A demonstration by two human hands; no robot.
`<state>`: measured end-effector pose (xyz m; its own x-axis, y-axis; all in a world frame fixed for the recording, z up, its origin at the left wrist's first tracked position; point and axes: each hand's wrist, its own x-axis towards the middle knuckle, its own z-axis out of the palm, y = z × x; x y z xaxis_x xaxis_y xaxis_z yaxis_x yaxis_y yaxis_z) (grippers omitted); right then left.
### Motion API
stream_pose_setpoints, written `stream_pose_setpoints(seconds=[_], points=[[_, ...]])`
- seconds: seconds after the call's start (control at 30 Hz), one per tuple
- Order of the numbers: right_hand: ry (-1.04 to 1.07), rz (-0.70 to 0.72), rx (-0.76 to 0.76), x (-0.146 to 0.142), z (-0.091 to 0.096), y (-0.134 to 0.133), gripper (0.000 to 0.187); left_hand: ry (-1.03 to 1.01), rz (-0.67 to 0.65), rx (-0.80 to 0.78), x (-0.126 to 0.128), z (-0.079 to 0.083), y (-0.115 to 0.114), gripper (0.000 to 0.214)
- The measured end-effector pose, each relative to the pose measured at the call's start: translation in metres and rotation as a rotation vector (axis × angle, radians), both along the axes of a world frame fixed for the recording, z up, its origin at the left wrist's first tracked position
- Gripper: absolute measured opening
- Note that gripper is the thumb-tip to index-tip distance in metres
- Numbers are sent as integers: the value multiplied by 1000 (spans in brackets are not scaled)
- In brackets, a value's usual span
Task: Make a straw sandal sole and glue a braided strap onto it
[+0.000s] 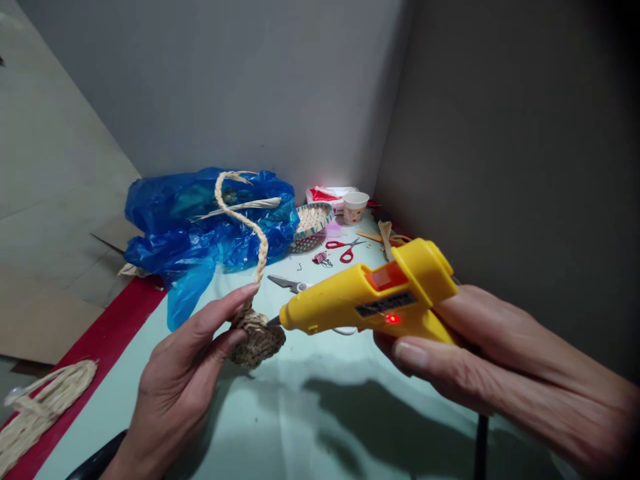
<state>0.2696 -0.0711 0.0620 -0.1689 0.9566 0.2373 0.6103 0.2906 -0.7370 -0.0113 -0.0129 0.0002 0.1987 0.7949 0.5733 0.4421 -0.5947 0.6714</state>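
My left hand (183, 370) is closed, thumb and fingers pinching a small coiled piece of braided straw (257, 343). From it a pale straw braid (261, 250) runs upward in a curve, its loose end in front of a blue plastic bag. My right hand (450, 360) grips a yellow hot glue gun (335, 297) by its handle, with a red light glowing on its side. The gun's nozzle points left and meets the right edge of the coiled piece; whether glue is coming out cannot be made out. The fingers behind the handle are partly hidden.
Behind stand the blue plastic bag (165, 207), a woven basket (315, 219) and a paper cup (355, 208). Red-handled scissors (346, 251) lie on the pale green table (240, 413). A larger pair of scissors (285, 283) is partly behind the gun. Braided straw (50, 413) lies at left.
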Motion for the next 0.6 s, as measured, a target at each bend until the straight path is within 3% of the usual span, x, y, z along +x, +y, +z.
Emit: stream_pose_setpoints(seconds=[0.43, 0.6], points=[[65, 98, 32, 2, 4, 2, 11, -37, 41, -29, -2, -4, 2, 49], [16, 58, 71, 4, 2, 2, 15, -37, -10, -27, -3, -7, 3, 46]])
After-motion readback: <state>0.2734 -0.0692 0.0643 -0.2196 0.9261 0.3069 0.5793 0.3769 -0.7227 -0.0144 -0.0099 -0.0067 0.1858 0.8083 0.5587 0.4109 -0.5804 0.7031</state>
